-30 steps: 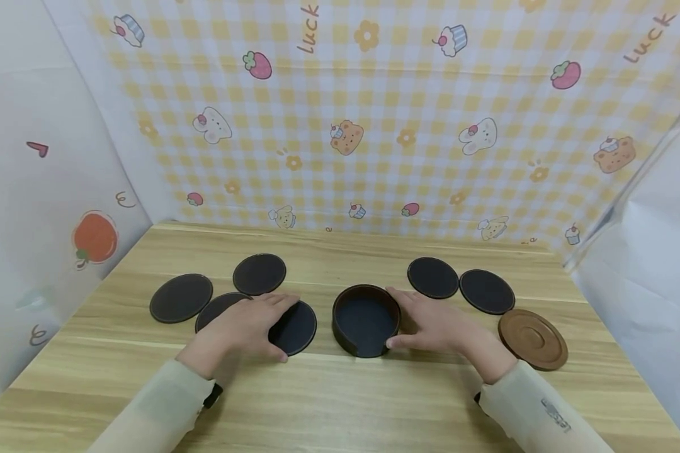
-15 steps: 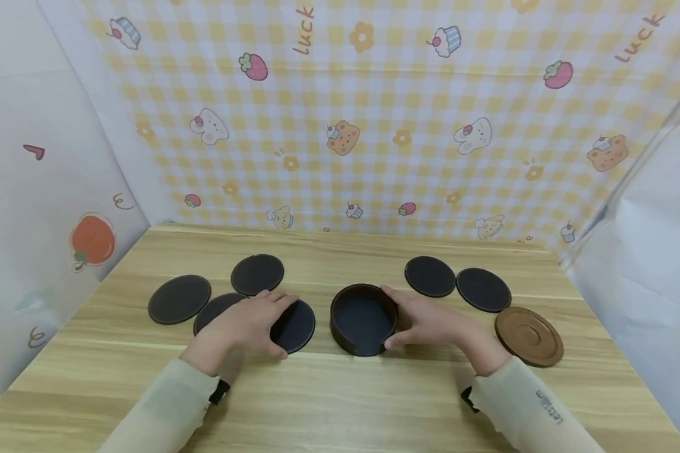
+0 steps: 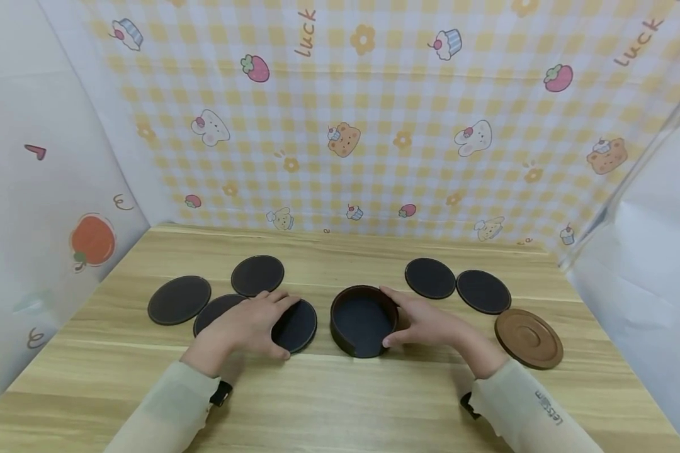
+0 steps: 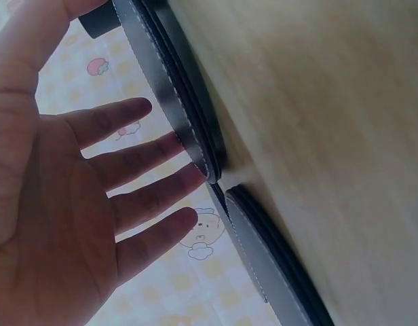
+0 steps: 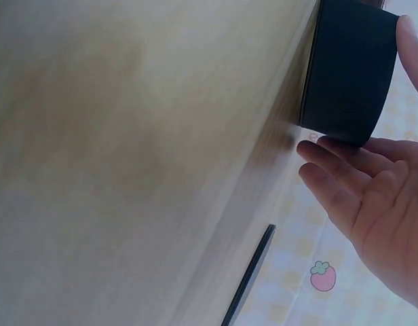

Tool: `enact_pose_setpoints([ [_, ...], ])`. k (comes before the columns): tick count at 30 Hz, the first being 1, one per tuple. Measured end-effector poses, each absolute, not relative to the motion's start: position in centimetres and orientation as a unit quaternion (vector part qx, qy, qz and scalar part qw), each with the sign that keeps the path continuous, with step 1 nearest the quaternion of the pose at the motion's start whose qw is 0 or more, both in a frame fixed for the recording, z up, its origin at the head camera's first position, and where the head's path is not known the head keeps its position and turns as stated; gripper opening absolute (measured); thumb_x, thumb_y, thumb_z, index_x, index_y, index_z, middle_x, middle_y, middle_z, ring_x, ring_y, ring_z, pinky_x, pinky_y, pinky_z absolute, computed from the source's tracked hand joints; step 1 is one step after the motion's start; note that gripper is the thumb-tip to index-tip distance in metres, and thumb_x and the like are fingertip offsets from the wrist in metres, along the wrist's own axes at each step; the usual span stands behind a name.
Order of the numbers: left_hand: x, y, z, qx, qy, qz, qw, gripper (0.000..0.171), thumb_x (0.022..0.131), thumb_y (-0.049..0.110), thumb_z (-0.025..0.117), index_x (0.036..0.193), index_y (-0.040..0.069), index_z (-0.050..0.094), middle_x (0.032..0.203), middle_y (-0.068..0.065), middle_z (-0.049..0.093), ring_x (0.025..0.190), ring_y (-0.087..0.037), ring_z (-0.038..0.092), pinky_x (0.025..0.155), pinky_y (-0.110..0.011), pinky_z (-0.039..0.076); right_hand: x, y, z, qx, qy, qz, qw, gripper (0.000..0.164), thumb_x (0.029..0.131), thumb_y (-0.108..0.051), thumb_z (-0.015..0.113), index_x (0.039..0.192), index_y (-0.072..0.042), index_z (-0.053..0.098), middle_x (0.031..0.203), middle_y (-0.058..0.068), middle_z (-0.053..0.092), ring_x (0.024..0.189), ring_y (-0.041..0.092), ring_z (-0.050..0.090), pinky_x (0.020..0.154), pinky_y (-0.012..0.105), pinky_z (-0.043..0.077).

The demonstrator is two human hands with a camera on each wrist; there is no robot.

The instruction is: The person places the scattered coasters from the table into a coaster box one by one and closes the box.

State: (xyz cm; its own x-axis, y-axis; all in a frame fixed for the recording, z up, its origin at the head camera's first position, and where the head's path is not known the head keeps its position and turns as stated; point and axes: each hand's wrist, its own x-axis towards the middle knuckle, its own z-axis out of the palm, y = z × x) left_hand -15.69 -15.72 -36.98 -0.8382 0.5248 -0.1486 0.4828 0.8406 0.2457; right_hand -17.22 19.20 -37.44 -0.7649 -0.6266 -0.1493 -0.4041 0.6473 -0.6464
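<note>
My left hand [image 3: 243, 330] spans a round black coaster [image 3: 296, 327], with the thumb at its near edge and the fingertips at its far edge. In the left wrist view the stitched rim of this coaster [image 4: 168, 95] meets the thumb and some fingertips; other fingers are apart from it. My right hand [image 3: 430, 324] holds the right side of a round, dark coaster holder [image 3: 362, 321], which stands upright with a notch facing me. The right wrist view shows the holder's outer wall [image 5: 348, 71] between thumb and fingers. No coaster shows inside the holder.
More black coasters lie flat: a far-left one [image 3: 179, 300], a back-left one [image 3: 257, 275], one partly under my left hand [image 3: 218, 309], and two at right [image 3: 429, 277], [image 3: 483, 291]. A brown grooved disc [image 3: 528, 338] touches the right pair. A checked cloth [image 3: 340, 182] hangs behind.
Both hands keep nearly the same places on the coaster and the holder. The view has shifted slightly; the coaster under the left hand may have moved a little, too small to be sure.
</note>
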Motion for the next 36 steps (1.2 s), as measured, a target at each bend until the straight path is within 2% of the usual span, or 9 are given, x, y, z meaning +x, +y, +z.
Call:
enact_pose_setpoints([
  [4,-15.8,-15.7,-37.0,0.264,0.951,0.114,0.111,0.095,0.069,0.044,0.085,0.149,0.011,0.045,0.151,-0.014,0.044,0.135,-0.045,0.044,0.1,-0.059,0.045,-17.2,19.2,-37.6,-0.283,0.884,-0.322,0.187,0.102,0.085,-0.033,0.079,0.157,0.001,0.017,0.16,0.022,0.03,0.146,0.04,0.033,0.113,0.056,0.034],
  [11,-15.9,-15.3,-36.7,0.277,0.942,0.149,0.115,0.093,0.07,0.039,0.083,0.149,0.009,0.044,0.152,-0.014,0.041,0.135,-0.04,0.043,0.099,-0.053,0.046,-17.1,19.2,-37.6,-0.291,0.881,-0.326,0.178,0.1,0.085,-0.034,0.078,0.157,0.003,0.018,0.159,0.024,0.031,0.145,0.042,0.034,0.111,0.057,0.036],
  [18,-16.0,-14.6,-35.9,0.296,0.936,0.161,0.1,0.092,0.07,0.04,0.082,0.149,0.011,0.044,0.152,-0.015,0.041,0.14,-0.045,0.038,0.102,-0.058,0.044,-17.2,19.2,-37.5,-0.291,0.879,-0.331,0.182,0.101,0.085,-0.034,0.079,0.157,0.003,0.018,0.16,0.022,0.03,0.146,0.04,0.032,0.113,0.056,0.034],
  [25,-16.2,-13.6,-35.3,0.299,0.936,0.154,0.105,0.09,0.072,0.043,0.079,0.15,0.014,0.044,0.154,-0.014,0.04,0.139,-0.033,0.042,0.101,-0.049,0.046,-17.3,19.1,-37.7,-0.284,0.882,-0.326,0.186,0.101,0.084,-0.033,0.079,0.157,0.001,0.018,0.16,0.02,0.031,0.146,0.038,0.034,0.114,0.055,0.033],
  [36,-16.7,-11.4,-34.2,0.302,0.936,0.143,0.108,0.088,0.073,0.045,0.077,0.151,0.021,0.042,0.157,-0.008,0.038,0.141,-0.027,0.041,0.102,-0.045,0.045,-17.4,19.2,-37.6,-0.285,0.885,-0.318,0.184,0.103,0.084,-0.037,0.079,0.158,0.0,0.017,0.159,0.02,0.032,0.144,0.037,0.038,0.115,0.054,0.033],
])
